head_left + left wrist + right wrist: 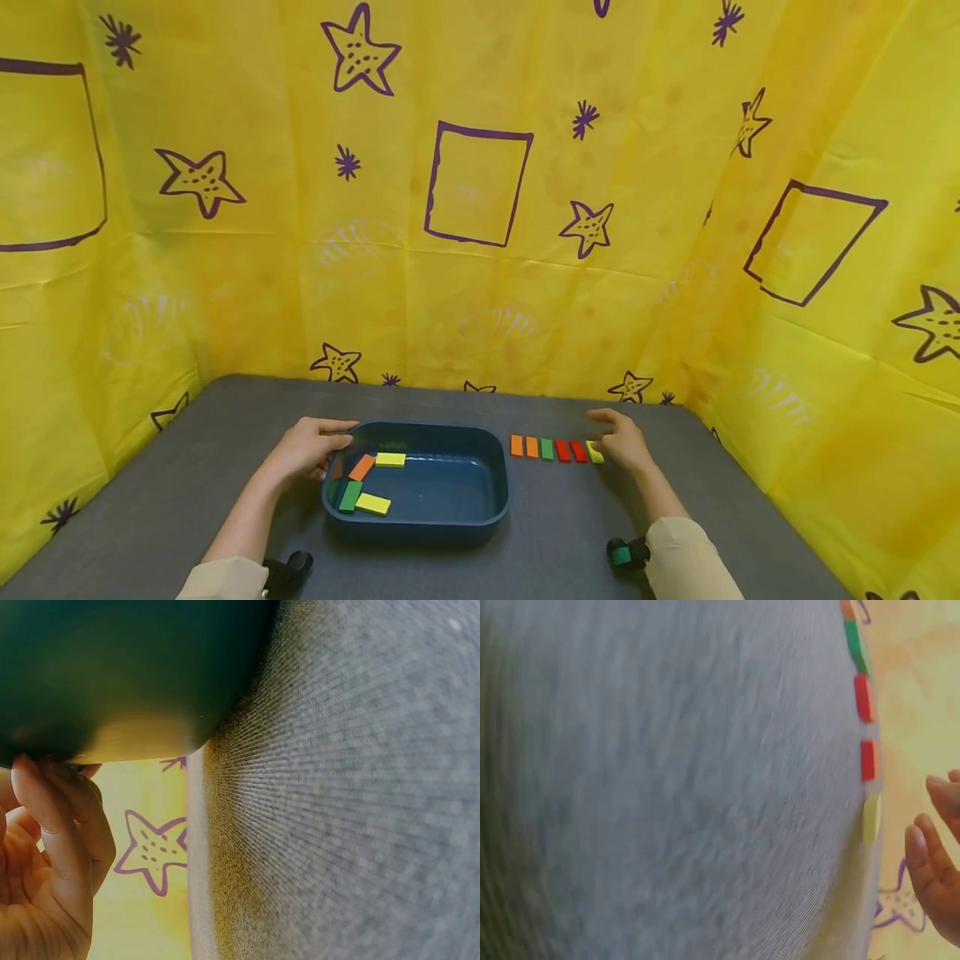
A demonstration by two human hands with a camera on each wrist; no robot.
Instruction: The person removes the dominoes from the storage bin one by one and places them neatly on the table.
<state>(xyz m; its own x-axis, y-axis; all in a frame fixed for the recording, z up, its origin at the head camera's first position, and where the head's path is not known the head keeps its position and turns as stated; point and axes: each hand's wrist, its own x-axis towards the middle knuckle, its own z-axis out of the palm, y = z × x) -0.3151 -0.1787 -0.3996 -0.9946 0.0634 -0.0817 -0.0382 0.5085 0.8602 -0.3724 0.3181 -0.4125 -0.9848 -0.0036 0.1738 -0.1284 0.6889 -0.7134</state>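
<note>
A dark blue rectangular tub [450, 527] stands on the table with several small coloured blocks inside, bunched at its left end. Among them are a green block [350, 497] and an orange block [362, 467]. My left hand [306, 446] holds the tub by its left end; in the left wrist view its bent fingers [56, 817] touch the tub's edge. To the tub's right, several blocks lie in a spaced row. My right hand [624, 442] hovers beside the yellow block [872, 819] at the row's right end, fingers apart and holding nothing.
The row runs from orange blocks [517, 446] through a green block [547, 450] and red blocks [562, 451] to the yellow one. A grey cloth-like surface covers the table [555, 533]. Yellow curtains [480, 317] with star drawings hang behind and at both sides.
</note>
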